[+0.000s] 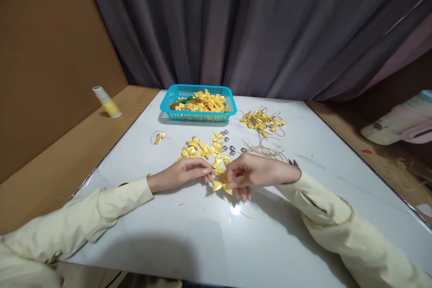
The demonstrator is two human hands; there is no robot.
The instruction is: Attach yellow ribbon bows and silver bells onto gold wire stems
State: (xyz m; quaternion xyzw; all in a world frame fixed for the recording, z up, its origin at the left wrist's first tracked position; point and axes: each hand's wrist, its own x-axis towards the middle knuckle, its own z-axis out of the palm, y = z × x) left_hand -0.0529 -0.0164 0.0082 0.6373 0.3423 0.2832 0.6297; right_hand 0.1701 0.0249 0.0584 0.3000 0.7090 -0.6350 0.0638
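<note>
My right hand [251, 172] pinches a yellow satin ribbon bow [220, 186] between thumb and finger, just above the white table. Close beside it on the left is my left hand [189, 173], its fingers drawn together near the bow; whatever lies between those fingertips is too small to make out. Just beyond both hands lie several loose yellow bows [205, 149] and several small silver beads [232, 149]. Thin gold cords [266, 149] are spread past my right hand, and a dark-tipped tool [293, 162] is partly hidden behind that wrist.
A blue plastic basket [165, 107] of bows stands at the back of the white table [162, 243]. Right of it is a pile of corded bows [259, 120]; one looped bow [159, 137] lies left. A yellow-and-white tube [107, 102] and a pale tumbler [398, 119] stand outside the table.
</note>
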